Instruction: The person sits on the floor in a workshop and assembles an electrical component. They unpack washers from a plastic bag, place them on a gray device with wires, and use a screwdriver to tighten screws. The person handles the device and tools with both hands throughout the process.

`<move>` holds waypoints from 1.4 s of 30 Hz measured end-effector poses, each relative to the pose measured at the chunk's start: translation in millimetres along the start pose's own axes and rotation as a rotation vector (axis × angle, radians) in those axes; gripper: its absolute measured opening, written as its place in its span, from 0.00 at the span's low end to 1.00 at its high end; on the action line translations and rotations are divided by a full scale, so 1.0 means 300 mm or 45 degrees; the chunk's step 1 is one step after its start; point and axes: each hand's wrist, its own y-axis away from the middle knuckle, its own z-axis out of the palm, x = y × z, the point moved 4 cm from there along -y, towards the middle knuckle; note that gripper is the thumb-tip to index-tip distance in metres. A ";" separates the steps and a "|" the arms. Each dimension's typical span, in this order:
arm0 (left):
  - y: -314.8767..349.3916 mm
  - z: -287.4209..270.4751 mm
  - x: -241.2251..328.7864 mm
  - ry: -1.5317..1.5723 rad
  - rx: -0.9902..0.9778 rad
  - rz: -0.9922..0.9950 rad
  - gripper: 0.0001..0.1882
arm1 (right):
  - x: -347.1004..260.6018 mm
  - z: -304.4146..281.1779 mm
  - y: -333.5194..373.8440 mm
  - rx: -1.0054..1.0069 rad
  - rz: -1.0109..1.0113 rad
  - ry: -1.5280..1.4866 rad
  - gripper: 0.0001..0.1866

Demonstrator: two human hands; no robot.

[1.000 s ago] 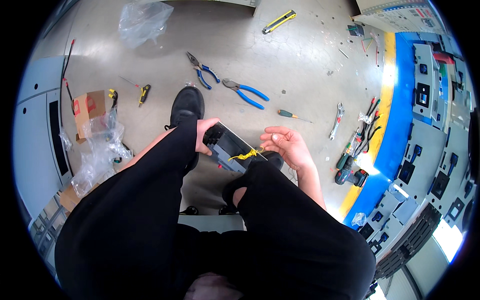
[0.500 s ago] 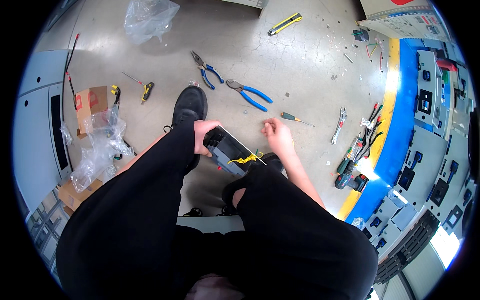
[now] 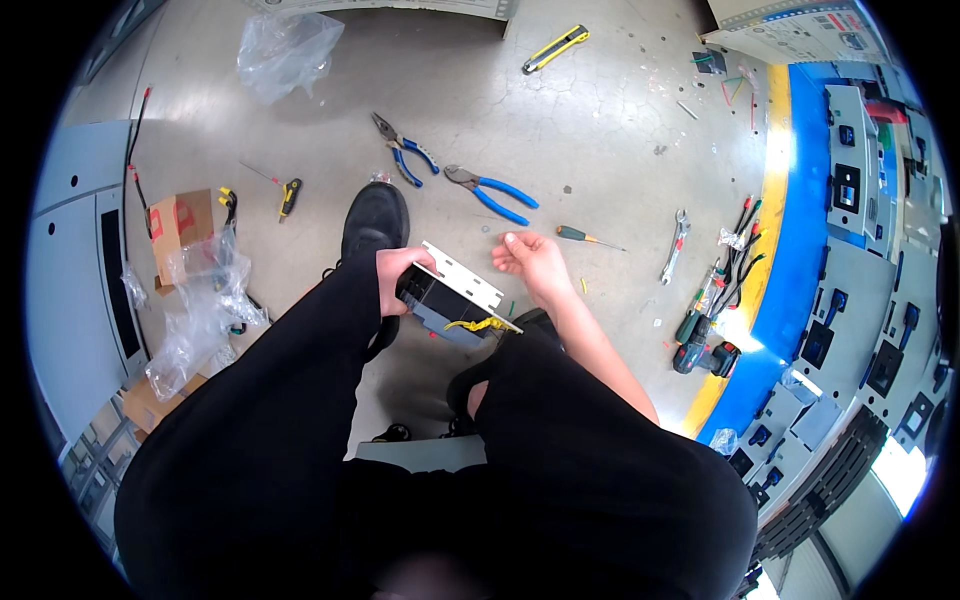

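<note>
My left hand [image 3: 398,277] is closed on one end of a boxy black and grey electrical unit [image 3: 447,303], between my knees. The unit is fixed to a pale slotted metal plate [image 3: 465,276], which faces up and away from me. A tangle of thin yellow wire [image 3: 482,324] hangs at the unit's right end, close to my right knee. Just right of the plate, my right hand [image 3: 532,264] is in the air with nothing visible in it, thumb apart from loosely bent fingers. The unit's underside is hidden.
On the floor ahead lie long-nose pliers [image 3: 402,150], cable cutters [image 3: 490,195], a screwdriver [image 3: 588,238] and a yellow utility knife [image 3: 556,50]. At right are a wrench [image 3: 675,247] and a cordless drill [image 3: 704,352]. Plastic bags and a cardboard box [image 3: 181,230] lie left.
The unit has been tipped so its pale plate shows its broad face. My right hand has moved slightly left, and its fingers have opened from a pinch. The whole view has shifted a little.
</note>
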 end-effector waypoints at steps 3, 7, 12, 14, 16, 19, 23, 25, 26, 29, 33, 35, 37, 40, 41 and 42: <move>0.000 0.001 -0.004 -0.034 -0.031 0.006 0.36 | 0.000 0.001 0.014 -0.048 0.067 0.022 0.15; 0.000 0.003 0.010 -0.021 -0.013 0.008 0.33 | -0.023 0.031 0.045 -0.093 0.064 0.353 0.15; 0.005 -0.008 0.047 -0.026 0.044 0.026 0.33 | -0.053 0.143 0.074 -0.160 -0.006 0.704 0.19; 0.001 -0.008 0.033 -0.032 0.073 0.074 0.33 | -0.042 0.180 0.064 -0.259 0.003 0.621 0.19; -0.005 -0.010 0.033 -0.045 0.108 0.099 0.34 | -0.036 0.225 0.050 -0.340 -0.044 0.607 0.17; -0.002 -0.015 0.027 -0.102 0.132 0.107 0.36 | -0.057 0.272 0.056 -0.388 0.100 0.593 0.15; 0.001 -0.014 0.032 -0.207 0.193 0.059 0.38 | -0.053 0.273 0.037 -0.370 0.074 0.551 0.15; 0.003 -0.012 0.029 -0.213 0.211 0.052 0.38 | -0.051 0.275 0.032 -0.385 0.081 0.528 0.15; 0.004 -0.012 0.027 -0.216 0.220 0.049 0.38 | -0.049 0.275 0.032 -0.388 0.099 0.513 0.15; 0.005 -0.020 0.043 -0.222 0.195 0.027 0.38 | -0.060 0.285 0.036 -0.400 0.132 0.486 0.15; -0.004 -0.030 0.062 -0.196 0.184 0.084 0.39 | -0.045 0.282 0.019 -0.371 0.078 0.461 0.15; -0.010 -0.029 0.067 -0.183 0.182 0.109 0.39 | -0.035 0.276 0.018 -0.347 0.081 0.435 0.16; -0.009 -0.031 0.072 -0.165 0.169 0.099 0.38 | -0.042 0.278 0.029 -0.337 0.126 0.407 0.17; -0.013 -0.037 0.081 -0.122 0.133 0.101 0.36 | -0.046 0.277 0.034 -0.339 0.181 0.438 0.15; -0.014 -0.038 0.083 -0.105 0.119 0.104 0.35 | -0.047 0.280 0.034 -0.372 0.137 0.434 0.14; -0.014 -0.036 0.080 -0.095 0.117 0.095 0.35 | -0.041 0.281 0.030 -0.404 0.092 0.428 0.13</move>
